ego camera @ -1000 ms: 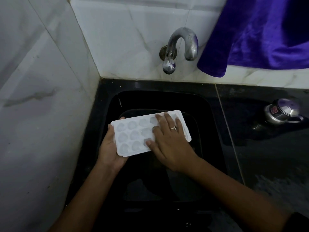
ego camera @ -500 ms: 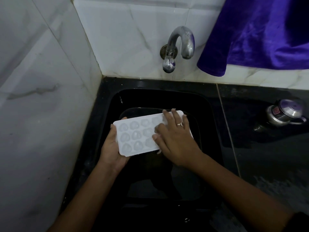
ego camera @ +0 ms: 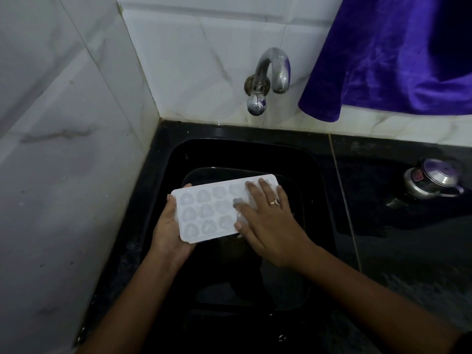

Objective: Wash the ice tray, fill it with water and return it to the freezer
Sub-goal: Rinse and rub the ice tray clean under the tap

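**Ice tray held over the sink, right hand flat on it**

You faced a corner of white marble-look wall tiles [ego camera: 63, 149], with a black countertop [ego camera: 408, 238] running off to your right and a black sink [ego camera: 255, 154] sunk into it directly below you. A purple cloth [ego camera: 396, 60] hung down over the back wall at the upper right, its lower edge just above the counter. Inside the sink sat a dark tub [ego camera: 301, 200], hard to make out in the dim light.

You held the white ice tray [ego camera: 204, 213] above that tub, in the middle of the sink, cavities facing up in three rows, its long side running left to right and its right end angled slightly away from you. Your left hand [ego camera: 166, 231] gripped the tray's left short end, palm underneath, thumb against the edge and a fingertip showing at the far corner. Your right hand [ego camera: 268, 226] lay flat on the tray's right half, fingers straight and slightly spread, pressing on the cavities.

The curved steel faucet [ego camera: 270, 77] stuck out of the back wall above the sink, beside the cloth. A small steel vessel [ego camera: 431, 181] stood on the counter at the far right. A ring [ego camera: 274, 202] sat on one finger of your right hand.
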A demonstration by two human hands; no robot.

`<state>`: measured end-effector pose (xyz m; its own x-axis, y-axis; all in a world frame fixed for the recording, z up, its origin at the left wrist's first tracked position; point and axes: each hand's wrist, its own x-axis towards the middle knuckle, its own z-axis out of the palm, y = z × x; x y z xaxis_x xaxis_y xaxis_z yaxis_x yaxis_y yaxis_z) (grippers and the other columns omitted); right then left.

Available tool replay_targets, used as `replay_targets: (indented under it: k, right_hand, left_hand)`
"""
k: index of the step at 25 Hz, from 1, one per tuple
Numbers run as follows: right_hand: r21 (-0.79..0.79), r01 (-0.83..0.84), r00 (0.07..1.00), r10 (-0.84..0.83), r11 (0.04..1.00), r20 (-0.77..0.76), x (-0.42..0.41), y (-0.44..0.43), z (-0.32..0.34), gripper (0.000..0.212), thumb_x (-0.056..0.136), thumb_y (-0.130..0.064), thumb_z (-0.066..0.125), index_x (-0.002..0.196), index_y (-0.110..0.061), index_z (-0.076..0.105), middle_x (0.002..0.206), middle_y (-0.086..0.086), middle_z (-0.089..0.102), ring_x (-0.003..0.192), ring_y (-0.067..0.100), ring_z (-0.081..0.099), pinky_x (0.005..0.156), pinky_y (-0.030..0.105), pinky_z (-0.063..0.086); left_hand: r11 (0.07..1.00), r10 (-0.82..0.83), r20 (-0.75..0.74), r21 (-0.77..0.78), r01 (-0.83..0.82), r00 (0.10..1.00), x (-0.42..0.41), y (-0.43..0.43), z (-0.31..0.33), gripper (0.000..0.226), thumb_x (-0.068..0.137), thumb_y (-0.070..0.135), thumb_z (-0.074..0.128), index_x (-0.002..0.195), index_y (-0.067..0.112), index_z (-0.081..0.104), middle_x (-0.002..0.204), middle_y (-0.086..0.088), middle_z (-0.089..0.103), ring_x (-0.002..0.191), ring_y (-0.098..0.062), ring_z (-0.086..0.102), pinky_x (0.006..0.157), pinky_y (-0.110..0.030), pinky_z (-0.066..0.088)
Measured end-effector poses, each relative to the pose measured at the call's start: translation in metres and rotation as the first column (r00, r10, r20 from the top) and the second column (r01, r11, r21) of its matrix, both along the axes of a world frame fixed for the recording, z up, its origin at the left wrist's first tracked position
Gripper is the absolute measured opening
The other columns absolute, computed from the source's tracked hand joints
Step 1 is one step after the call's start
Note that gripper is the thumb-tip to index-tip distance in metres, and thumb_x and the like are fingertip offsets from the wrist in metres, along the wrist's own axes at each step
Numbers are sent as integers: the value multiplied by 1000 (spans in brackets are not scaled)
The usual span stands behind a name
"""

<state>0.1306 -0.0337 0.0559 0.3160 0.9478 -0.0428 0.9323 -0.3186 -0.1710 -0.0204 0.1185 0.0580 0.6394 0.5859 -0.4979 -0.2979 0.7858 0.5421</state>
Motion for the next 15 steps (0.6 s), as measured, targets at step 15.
replay_targets:
  k: [15]
  right_hand:
    - [10, 12, 1000, -12, 1000, -1, -16, -1, -1, 59, 107, -58, 18, 154, -29, 39, 172, 13, 14, 160, 35, -1, 126, 63, 6]
  left_hand:
    - [1000, 8, 12, -12, -8, 1000, -11, 7, -13, 49, 108, 50, 35, 118, 22, 74, 125, -16, 74, 101, -34, 77, 71, -51, 64]
